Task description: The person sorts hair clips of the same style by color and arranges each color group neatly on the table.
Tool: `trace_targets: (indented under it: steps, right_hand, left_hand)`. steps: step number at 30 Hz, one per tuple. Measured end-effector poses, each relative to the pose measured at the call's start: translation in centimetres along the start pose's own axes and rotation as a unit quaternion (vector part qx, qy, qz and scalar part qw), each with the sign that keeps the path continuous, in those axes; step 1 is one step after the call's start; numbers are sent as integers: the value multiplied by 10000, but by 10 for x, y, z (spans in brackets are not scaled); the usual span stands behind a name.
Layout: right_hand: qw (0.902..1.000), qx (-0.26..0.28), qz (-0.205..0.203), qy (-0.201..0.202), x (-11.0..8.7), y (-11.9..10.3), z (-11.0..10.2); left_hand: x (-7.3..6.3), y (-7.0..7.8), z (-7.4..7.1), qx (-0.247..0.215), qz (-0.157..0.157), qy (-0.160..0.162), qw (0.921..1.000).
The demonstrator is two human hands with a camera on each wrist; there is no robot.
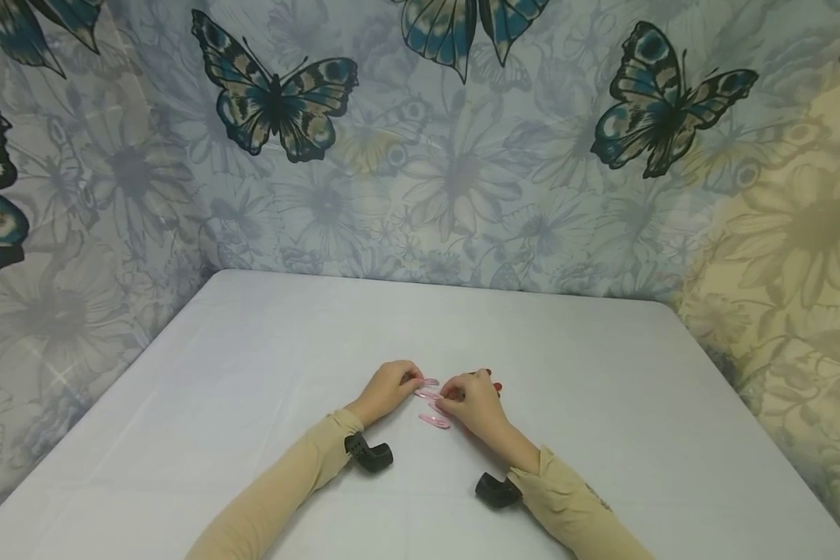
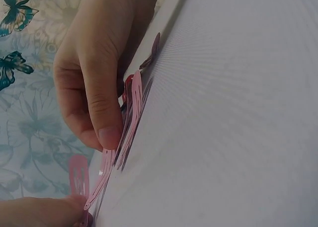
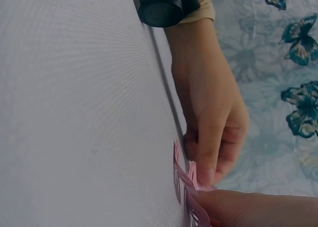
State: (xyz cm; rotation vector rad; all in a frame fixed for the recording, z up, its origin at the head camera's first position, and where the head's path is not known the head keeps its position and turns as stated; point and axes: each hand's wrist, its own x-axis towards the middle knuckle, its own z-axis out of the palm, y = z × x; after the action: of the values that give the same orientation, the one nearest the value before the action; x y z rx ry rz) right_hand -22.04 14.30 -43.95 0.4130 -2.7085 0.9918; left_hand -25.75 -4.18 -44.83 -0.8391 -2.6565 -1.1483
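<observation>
In the head view my left hand (image 1: 390,390) pinches a pink snap hair clip (image 1: 431,382) by one end. That clip (image 2: 78,170) stands up from the thumb in the left wrist view. A second pink hair clip (image 1: 426,394) runs from near the left fingertips to the right thumb, and my right hand (image 1: 477,403) pinches its end. Another pink clip (image 1: 434,421) lies on the table nearer to me; one more is partly covered by the right fingers. From the right wrist, the left hand (image 3: 211,113) appears with its thumb low over the clips.
Small red items (image 1: 498,386) lie just beyond the right hand, partly hidden by it. A white cloth covers the table (image 1: 308,334). Black wrist cameras (image 1: 369,453) hang at both sleeves. A wall covering with butterflies (image 1: 276,101) stands behind the far edge.
</observation>
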Motion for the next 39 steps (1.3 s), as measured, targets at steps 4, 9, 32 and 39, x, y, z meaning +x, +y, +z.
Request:
trace_targets:
  steps: [4, 9, 32, 39]
  right_hand:
    - [10000, 20, 15, 11, 0, -1, 0]
    - [9999, -24, -88, 47, 0, -2, 0]
    - [9997, -4, -221, 36, -2, 1, 0]
    - [9999, 23, -163, -26, 0, 2, 0]
  left_hand:
    - [0, -1, 0, -154, -101, 71, 9998]
    - [-1, -1, -1, -154, -109, -1, 9998]
    - [2, 3, 0, -811, -670, 348, 9938]
    - [2, 6, -4, -822, -790, 453, 9924]
